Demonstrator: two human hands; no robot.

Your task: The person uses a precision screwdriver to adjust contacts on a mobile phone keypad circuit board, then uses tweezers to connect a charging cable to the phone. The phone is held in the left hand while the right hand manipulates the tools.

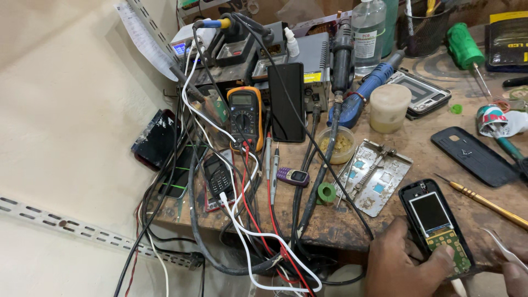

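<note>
**A hand holds down an open phone on a busy bench**

The left hand (399,264) sits at the bottom edge of the wooden bench (385,159). Its thumb presses on the green board at the low end of the open phone (437,223). The fingers curl around the phone's near side. This looks like a way to keep the phone from sliding. The phone lies flat with its screen up, so its inside parts are easy to see.

The right hand (517,275) peeks in at the corner, at about four o'clock from the phone. It grips thin metal tweezers (503,247), and their tips point toward the phone.

A brass-coloured screwdriver (487,203) lies at three o'clock from the phone. A black back cover (473,155) rests at one o'clock. A metal holder plate (374,176) sits at ten o'clock.
</note>
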